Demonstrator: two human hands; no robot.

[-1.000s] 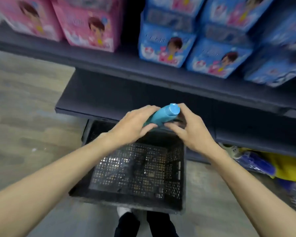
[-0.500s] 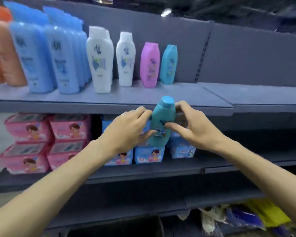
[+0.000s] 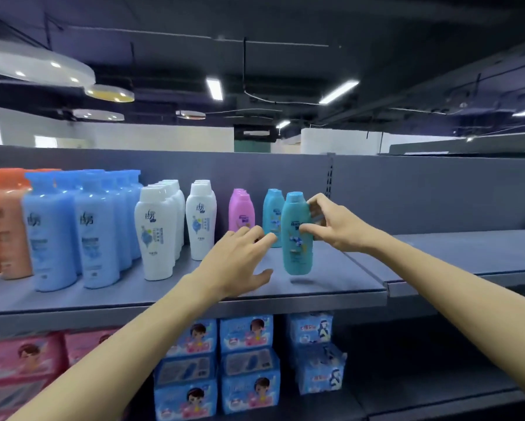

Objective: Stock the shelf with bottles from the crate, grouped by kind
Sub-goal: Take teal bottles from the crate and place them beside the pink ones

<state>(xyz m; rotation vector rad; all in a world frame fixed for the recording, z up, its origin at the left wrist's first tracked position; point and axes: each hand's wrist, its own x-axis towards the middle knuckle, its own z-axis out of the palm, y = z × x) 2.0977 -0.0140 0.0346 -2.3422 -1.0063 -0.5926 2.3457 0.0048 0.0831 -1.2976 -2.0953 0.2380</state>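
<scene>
Here the right hand [image 3: 335, 229] pinches the teal bottle [image 3: 297, 235] upright; left hand [image 3: 240, 265] fingers spread, holding nothing.

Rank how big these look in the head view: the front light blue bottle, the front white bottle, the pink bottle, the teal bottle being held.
1. front light blue bottle
2. front white bottle
3. held teal bottle, gripped by the right hand
4. pink bottle
The pink one stands farther back, so its rank is unsure.

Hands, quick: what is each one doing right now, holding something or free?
Left hand: open, fingers spread, holding nothing.
Right hand: holding the teal bottle just above the shelf.
</scene>
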